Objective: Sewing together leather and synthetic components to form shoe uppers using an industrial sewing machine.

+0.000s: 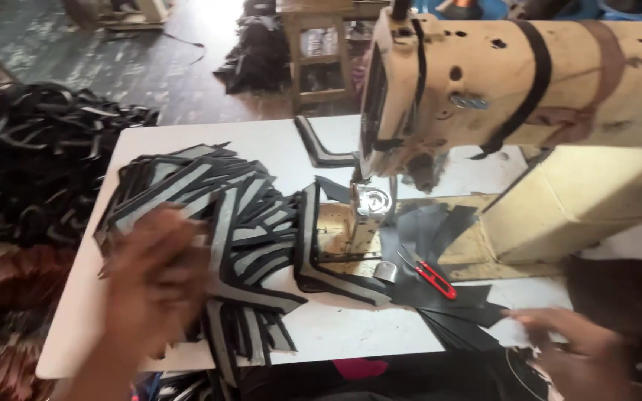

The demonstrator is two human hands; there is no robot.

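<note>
While my left hand (150, 286) moves, it looks blurry, so I cannot tell if my fingers hold anything; it lies over the pile of black and grey strips (221, 215) on the white table (336, 330). My right hand (577, 349) is blurry too, flat and spread near the black pieces (455, 297) at the table edge, and partly cut off below. Red snips (434, 279) lie beside the sewing machine (514, 82), whose needle is hard to see.
</note>
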